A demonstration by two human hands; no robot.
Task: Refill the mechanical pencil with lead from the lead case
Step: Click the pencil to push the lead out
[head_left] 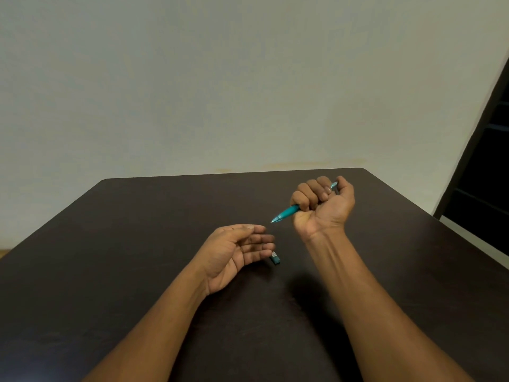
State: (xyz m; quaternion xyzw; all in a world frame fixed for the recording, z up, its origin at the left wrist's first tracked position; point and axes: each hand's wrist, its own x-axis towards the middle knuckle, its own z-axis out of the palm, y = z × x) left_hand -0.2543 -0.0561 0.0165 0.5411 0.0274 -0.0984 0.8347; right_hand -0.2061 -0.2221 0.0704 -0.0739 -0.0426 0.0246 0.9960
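Observation:
My right hand [323, 205] grips a teal mechanical pencil [286, 212] in a fist above the table, its tip pointing left and down, its rear end by my thumb. My left hand [238, 250] is held palm up just left of the tip, fingers nearly straight and holding nothing I can see. A small teal lead case [275, 258] lies on the dark table [137, 230] just beyond my left fingertips, partly hidden by them.
The table's far edge runs along a plain pale wall [248, 78]. A dark shelf or frame [484, 161] stands off the table's right side.

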